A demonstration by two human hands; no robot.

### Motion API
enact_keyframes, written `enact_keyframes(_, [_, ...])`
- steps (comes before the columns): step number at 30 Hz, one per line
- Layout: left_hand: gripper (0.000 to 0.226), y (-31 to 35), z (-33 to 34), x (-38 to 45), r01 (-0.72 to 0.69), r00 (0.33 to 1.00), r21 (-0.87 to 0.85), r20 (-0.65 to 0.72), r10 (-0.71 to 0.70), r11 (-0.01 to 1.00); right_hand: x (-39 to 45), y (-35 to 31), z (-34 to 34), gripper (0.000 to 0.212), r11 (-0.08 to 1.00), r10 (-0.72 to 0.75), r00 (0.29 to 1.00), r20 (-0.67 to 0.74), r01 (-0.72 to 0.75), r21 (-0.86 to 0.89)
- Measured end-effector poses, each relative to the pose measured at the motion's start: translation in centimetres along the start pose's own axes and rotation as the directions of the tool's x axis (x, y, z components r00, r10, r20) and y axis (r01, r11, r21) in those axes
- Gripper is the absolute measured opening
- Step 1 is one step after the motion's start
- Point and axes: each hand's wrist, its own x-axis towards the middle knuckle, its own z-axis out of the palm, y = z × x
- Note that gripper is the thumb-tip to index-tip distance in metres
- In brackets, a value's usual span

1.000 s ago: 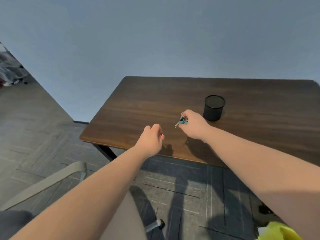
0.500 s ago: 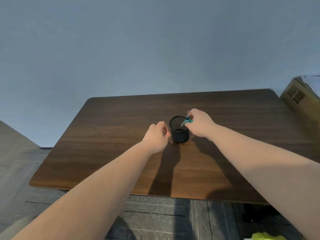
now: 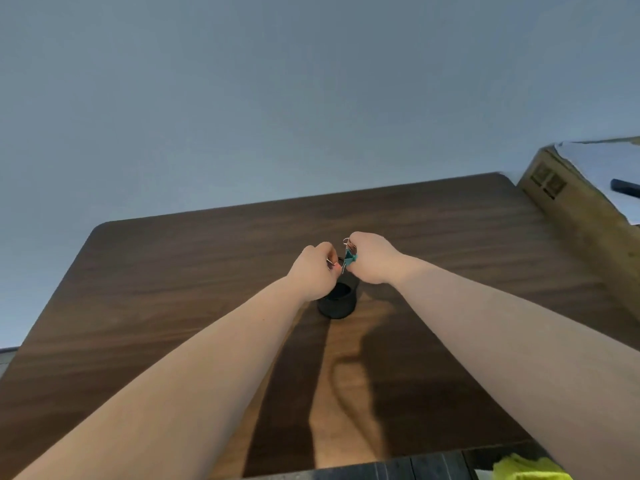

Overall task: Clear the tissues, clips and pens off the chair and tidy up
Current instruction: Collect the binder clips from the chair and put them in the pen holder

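Right now both hands hover together above a black cup (image 3: 337,303) standing on a dark wooden table (image 3: 173,289). The right hand (image 3: 372,258) pinches a teal binder clip (image 3: 349,257) between its fingertips, the clip's silver wire handles showing above and below the teal body. That clip hangs at the hand's inner side, just above the cup's far rim and clear of it.

The left hand (image 3: 317,270) is curled closed, its fingertips gripping something small — a bit of silver wire and a pinkish spot (image 3: 333,264) show at the tips, likely another clip, though it is too small to tell for sure. This hand sits directly over the cup's near-left rim and hides part of the opening. The two hands are close beside each other, the teal clip between them, not visibly touching the left one.

Off to the right hand's far side stands a wooden cabinet (image 3: 571,202) with a pale sheet on top. Below the right forearm, at the frame's bottom edge, a yellow-green cloth (image 3: 523,469) peeks in — its shape cut off.
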Motion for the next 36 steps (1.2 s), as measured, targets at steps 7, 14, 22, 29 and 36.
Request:
enact_keyframes(7, [0.008, -1.0, 1.0, 1.2, 0.051, 0.996, 0.062, 0.064, -0.055, 0.997, 1.9, 0.6, 1.3, 0.015, 0.998, -0.025, 0.996, 0.081, 0.03, -0.058])
enact_keyframes(14, [0.014, -0.9, 1.0, 1.8, 0.138, 0.989, 0.108, 0.045, -0.143, 0.985, 3.2, 0.4, 1.8, 0.016, 0.997, -0.044, 0.995, 0.088, 0.05, -0.062])
enact_keyframes(22, [0.02, -0.8, 1.6, 2.3, 0.254, 0.967, 0.037, -0.029, -0.253, 0.966, 3.7, 0.6, 2.3, 0.023, 0.995, -0.05, 0.992, 0.117, 0.059, -0.074])
enact_keyframes(29, [0.027, -0.6, 1.6, 2.8, 0.349, 0.932, -0.144, -0.047, -0.359, 0.926, 3.9, 0.4, 2.6, 0.011, 0.997, -0.038, 0.993, 0.114, 0.046, -0.066])
enact_keyframes(36, [0.022, -0.1, 1.4, 3.3, 0.42, 0.89, -0.518, 0.075, -0.449, 0.745, 4.1, 0.2, 2.2, 0.023, 0.999, 0.003, 0.995, 0.102, 0.001, -0.033])
